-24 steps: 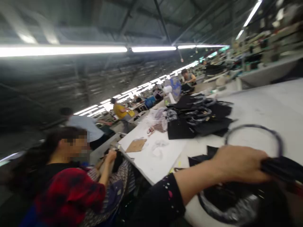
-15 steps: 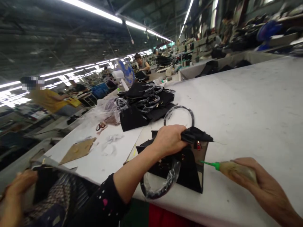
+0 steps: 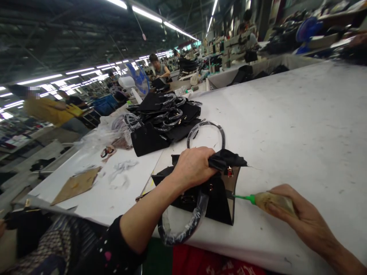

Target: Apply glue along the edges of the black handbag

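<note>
A black handbag (image 3: 218, 204) lies in front of me at the table's near edge, its ring handles wrapped in clear film. My left hand (image 3: 195, 164) is closed on the bag's black lining, which is bunched up and sticks out to the right of the fist. In my right hand (image 3: 292, 206) is a squeeze bottle (image 3: 273, 202) with a long green nozzle. The nozzle's tip is at the open side of the bag, by its beige inner face; whether it touches cannot be told. A gold zip pull with red (image 3: 230, 172) hangs beside the lining.
Behind the bag is a pile of black handbags (image 3: 169, 118) with film-wrapped handles. Scissors (image 3: 107, 151), a brown card (image 3: 77, 185) and crumpled plastic lie at left. A blue fan (image 3: 140, 78) stands beyond. A co-worker in yellow (image 3: 48, 110) is at far left; another person sits close at lower left.
My view has shifted, so the table and bags sit further left in it. The nozzle tip stays by the bag's side. The neighbour's hand at lower left has mostly left the view.
</note>
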The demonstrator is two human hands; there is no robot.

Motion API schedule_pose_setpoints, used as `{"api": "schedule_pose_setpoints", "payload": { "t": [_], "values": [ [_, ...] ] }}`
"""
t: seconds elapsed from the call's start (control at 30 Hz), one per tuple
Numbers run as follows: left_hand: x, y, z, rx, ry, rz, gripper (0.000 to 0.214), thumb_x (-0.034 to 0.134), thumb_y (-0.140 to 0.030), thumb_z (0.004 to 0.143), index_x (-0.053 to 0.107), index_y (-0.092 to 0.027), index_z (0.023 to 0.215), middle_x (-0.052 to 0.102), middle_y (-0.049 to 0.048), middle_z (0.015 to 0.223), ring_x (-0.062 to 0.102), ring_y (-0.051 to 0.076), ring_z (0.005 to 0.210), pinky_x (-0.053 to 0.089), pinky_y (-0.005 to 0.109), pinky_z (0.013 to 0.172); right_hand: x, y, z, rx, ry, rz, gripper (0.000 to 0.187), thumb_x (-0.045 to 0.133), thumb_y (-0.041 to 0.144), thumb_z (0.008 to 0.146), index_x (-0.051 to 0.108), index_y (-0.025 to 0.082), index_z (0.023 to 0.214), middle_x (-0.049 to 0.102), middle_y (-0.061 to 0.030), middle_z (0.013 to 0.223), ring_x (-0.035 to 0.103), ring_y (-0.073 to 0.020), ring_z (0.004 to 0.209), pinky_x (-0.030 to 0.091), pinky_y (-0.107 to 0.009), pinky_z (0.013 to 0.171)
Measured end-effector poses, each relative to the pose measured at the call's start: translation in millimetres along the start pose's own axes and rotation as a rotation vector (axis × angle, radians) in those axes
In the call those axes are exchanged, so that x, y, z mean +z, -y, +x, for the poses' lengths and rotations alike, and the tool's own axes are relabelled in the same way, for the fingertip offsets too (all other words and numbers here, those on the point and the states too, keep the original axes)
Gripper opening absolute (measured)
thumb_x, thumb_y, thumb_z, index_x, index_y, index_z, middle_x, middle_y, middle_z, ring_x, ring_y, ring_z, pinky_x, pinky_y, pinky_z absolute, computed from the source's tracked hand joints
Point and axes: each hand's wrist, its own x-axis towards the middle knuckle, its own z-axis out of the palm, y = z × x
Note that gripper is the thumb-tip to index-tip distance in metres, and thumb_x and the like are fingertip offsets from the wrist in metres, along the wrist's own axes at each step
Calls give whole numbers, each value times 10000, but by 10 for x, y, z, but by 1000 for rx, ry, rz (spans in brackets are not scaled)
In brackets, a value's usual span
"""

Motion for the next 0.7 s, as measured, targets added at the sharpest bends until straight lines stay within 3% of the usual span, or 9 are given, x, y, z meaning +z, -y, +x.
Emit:
{"api": "schedule_pose_setpoints", "payload": {
  "t": [0.07,0.2,0.27,0.37,0.5,0.7],
  "values": [
    [1,-2,-9,1,1,-15,158,671,-347,931,716,-216,855,789,30,923,720,237,862,379,319,667,8,1,28,9,-24,-7,371,712,630,1005,733,267,1079,756,-60,998,740,-292,888,618,-377,739],
    [-4,-4,-51,4,6,-54,154,667,-327,937,706,-209,846,785,28,923,713,222,854,375,312,671,9,-8,70,127,102,35,377,665,645,1024,711,272,1007,735,-21,846,700,-257,728,582,-351,626],
    [-3,-13,-82,5,5,-49,155,668,-316,934,695,-205,830,779,28,902,705,216,831,361,312,660,-9,-7,77,158,92,42,389,651,661,1018,707,276,1015,728,-14,824,697,-264,720,570,-358,611],
    [14,-35,-133,2,0,-41,166,671,-332,945,706,-208,840,784,30,918,710,220,842,371,310,662,-42,13,72,148,49,2,408,672,686,985,704,282,1031,732,-11,836,707,-273,726,565,-369,613],
    [41,-63,-202,-3,-23,-25,164,668,-346,959,756,-211,923,800,46,975,730,242,877,419,323,692,-67,43,33,158,152,45,376,648,651,1026,699,279,1010,722,-5,826,700,-255,721,558,-353,621],
    [26,-67,-339,3,-24,-120,126,665,-263,914,778,-207,907,794,34,925,732,213,833,460,305,699,-75,71,-40,130,106,-11,365,669,633,1023,709,270,1031,738,-23,882,712,-256,769,566,-330,651]
  ]
}}
